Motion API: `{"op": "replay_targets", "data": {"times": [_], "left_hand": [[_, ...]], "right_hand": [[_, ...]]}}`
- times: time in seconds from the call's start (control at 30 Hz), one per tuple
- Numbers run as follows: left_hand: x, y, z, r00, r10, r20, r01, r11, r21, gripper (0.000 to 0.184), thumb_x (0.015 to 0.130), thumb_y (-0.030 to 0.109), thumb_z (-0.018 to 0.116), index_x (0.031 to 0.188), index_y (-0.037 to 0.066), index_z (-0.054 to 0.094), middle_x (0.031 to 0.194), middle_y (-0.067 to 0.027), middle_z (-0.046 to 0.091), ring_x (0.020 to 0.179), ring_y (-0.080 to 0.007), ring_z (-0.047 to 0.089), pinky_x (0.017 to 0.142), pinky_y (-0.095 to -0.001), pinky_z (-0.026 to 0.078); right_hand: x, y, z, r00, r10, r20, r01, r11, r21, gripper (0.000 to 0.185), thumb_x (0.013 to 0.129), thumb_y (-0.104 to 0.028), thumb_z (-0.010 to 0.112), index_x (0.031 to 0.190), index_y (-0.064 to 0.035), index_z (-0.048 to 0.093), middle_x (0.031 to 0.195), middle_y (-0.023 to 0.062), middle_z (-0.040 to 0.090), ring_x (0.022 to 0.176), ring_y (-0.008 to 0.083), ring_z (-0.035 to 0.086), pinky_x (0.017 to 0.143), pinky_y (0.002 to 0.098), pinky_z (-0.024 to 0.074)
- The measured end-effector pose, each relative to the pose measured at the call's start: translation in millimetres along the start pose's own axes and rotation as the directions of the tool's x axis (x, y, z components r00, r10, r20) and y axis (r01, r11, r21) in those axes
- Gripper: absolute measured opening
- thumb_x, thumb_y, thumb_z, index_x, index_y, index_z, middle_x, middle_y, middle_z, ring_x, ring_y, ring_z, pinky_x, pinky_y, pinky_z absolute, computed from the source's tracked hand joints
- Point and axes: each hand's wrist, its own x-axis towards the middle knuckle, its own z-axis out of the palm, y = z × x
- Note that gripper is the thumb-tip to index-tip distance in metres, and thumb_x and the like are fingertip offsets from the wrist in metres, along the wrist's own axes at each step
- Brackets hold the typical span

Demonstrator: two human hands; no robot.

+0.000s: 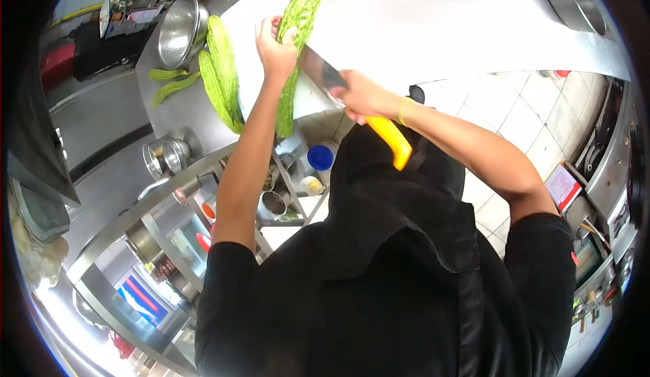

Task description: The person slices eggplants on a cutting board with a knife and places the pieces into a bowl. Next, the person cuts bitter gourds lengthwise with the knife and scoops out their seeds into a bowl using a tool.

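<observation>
My left hand (pixel 277 49) is wrapped round a long, ridged green gourd (pixel 287 99), which lies lengthwise over the left part of a white cutting board (pixel 379 32). My right hand (pixel 365 96) grips a knife (pixel 388 137) with a yellow handle. Its blade, blurred, points up and left and reaches the gourd's right side just below my left hand; whether it has cut in, I cannot tell. Left of my left forearm, more long green gourds (pixel 220 72) lie side by side along the board's edge.
Left of the gourds, a steel colander (pixel 183 30) and small green pieces (pixel 175 89) rest on the steel counter (pixel 152 116). A steel pot (pixel 166 157) stands lower left. Another round steel pan (pixel 574 1) is at the far right. Shelves with containers sit below the counter.
</observation>
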Motion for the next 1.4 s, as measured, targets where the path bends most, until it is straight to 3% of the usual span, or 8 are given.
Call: {"op": "replay_targets", "data": {"times": [0.07,0.4,0.57,0.73,0.97,1.27,1.33,1.4], "left_hand": [[-2.0,-1.0,4.1,1.000,0.026,-0.004,-0.026,0.999,0.025,0.031,0.071,-0.002,0.068,0.101,-0.001,0.059,0.098,-0.0136,0.054,0.084,-0.0254,0.056,0.078,-0.0357,0.046],[-20.6,36.3,6.2,0.995,0.026,0.101,-0.012,0.990,-0.143,0.030,0.070,0.002,0.070,0.098,-0.001,0.061,0.098,-0.0139,0.054,0.091,-0.0280,0.057,0.082,-0.0365,0.047],[-16.4,4.5,-27.6,0.923,0.368,0.112,-0.369,0.929,-0.009,0.052,0.078,0.019,0.066,0.126,0.001,0.053,0.131,-0.0196,0.048,0.122,-0.0362,0.044,0.104,-0.0457,0.033],[-15.1,-22.3,-31.8,0.877,0.380,0.294,-0.388,0.921,-0.034,0.060,0.092,0.017,0.049,0.147,0.007,0.030,0.153,-0.0127,0.029,0.143,-0.0322,0.022,0.116,-0.0466,0.016],[-13.1,-32.4,-25.0,0.859,0.370,0.355,-0.389,0.921,-0.019,0.061,0.092,0.016,0.049,0.148,0.009,0.028,0.153,-0.0137,0.030,0.143,-0.0312,0.023,0.117,-0.0454,0.015],[-10.1,-31.0,-22.5,0.793,0.369,0.485,-0.525,0.818,0.236,0.079,0.082,0.039,0.063,0.146,0.006,0.030,0.143,-0.0228,0.041,0.135,-0.0413,0.031,0.114,-0.0460,0.023],[-9.7,-40.1,-20.5,0.771,0.427,0.472,-0.621,0.667,0.412,0.080,0.082,0.037,0.064,0.146,0.003,0.030,0.139,-0.0254,0.043,0.131,-0.0406,0.037,0.113,-0.0451,0.024],[-7.5,-29.8,-24.2,0.807,0.296,0.511,-0.508,0.790,0.343,0.079,0.082,0.036,0.064,0.145,0.003,0.031,0.139,-0.0255,0.043,0.129,-0.0404,0.039,0.112,-0.0461,0.027]], "right_hand": [[36.3,-8.4,13.9,0.997,-0.039,0.060,0.052,0.972,-0.229,0.019,0.092,-0.010,0.049,0.100,0.0073,0.051,0.058,0.0087,0.054,0.040,0.0163,0.051,0.038,0.0318,0.0429],[-4.2,-2.1,31.7,0.997,0.001,-0.074,-0.004,0.999,-0.034,0.020,0.096,-0.016,0.050,0.101,0.0031,0.047,0.058,0.0071,0.054,0.041,0.0136,0.050,0.040,0.0297,0.0428],[35.1,-3.7,23.4,0.981,-0.058,-0.183,0.050,0.998,-0.048,0.022,0.098,-0.022,0.050,0.097,0.0006,0.049,0.059,0.0060,0.055,0.041,0.0115,0.048,0.041,0.0271,0.0418],[61.0,-7.9,25.2,0.937,-0.167,-0.307,0.165,0.986,-0.034,0.021,0.097,-0.019,0.050,0.097,0.0014,0.051,0.059,0.0070,0.057,0.043,0.0133,0.052,0.043,0.0301,0.0441],[-42.9,24.9,100.4,0.959,-0.038,-0.282,0.071,0.991,0.109,0.029,0.097,-0.012,0.047,0.120,0.0044,0.042,0.061,0.0071,0.054,0.043,0.0114,0.049,0.038,0.0253,0.0409],[66.5,27.0,98.0,0.919,-0.279,-0.279,0.296,0.955,0.020,0.019,0.093,-0.016,0.050,0.095,0.0030,0.052,0.055,0.0061,0.054,0.042,0.0141,0.051,0.043,0.0303,0.0441],[63.0,37.0,109.4,0.929,-0.234,-0.285,0.243,0.970,-0.005,0.018,0.093,-0.016,0.050,0.094,0.0024,0.051,0.056,0.0061,0.055,0.043,0.0144,0.052,0.043,0.0310,0.0447],[34.0,37.7,128.6,0.950,-0.161,-0.268,0.128,0.982,-0.136,0.018,0.092,-0.016,0.049,0.093,0.0019,0.051,0.055,0.0060,0.055,0.043,0.0155,0.055,0.044,0.0333,0.0461]]}}
